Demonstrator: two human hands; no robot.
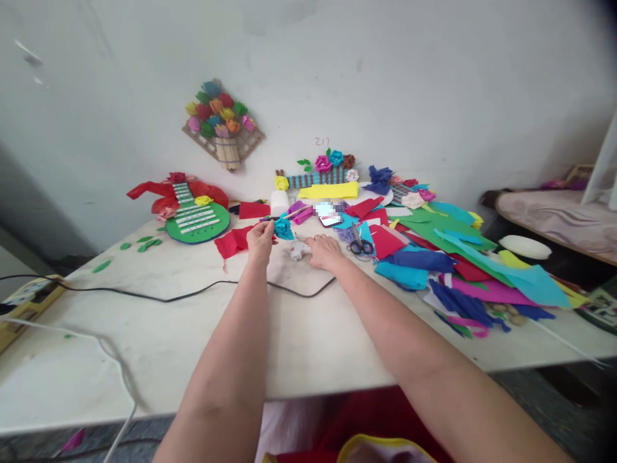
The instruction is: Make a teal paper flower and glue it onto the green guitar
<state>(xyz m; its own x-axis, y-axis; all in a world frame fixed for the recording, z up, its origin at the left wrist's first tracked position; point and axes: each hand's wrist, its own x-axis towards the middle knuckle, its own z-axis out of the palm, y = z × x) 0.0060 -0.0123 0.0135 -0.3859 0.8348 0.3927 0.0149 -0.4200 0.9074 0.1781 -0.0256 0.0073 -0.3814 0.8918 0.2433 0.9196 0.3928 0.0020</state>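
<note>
My left hand (260, 239) is raised above the table with its fingers pinched on a thin stick (295, 213) that carries a teal paper flower (284, 228). My right hand (324, 251) lies low on the white table (193, 334), fingers curled over a small white object, which looks like a glue gun (297, 249). A black cord (202, 292) runs from there across the table to the left. Scissors (359, 244) lie just right of my right hand.
Sheets and scraps of coloured paper (453, 257) cover the table's right half. A green and red paper guitar (195, 215) stands at the back left, a phone (330, 218) behind my hands. A flower piece (222, 122) hangs on the wall. A white plate (524, 246) sits right.
</note>
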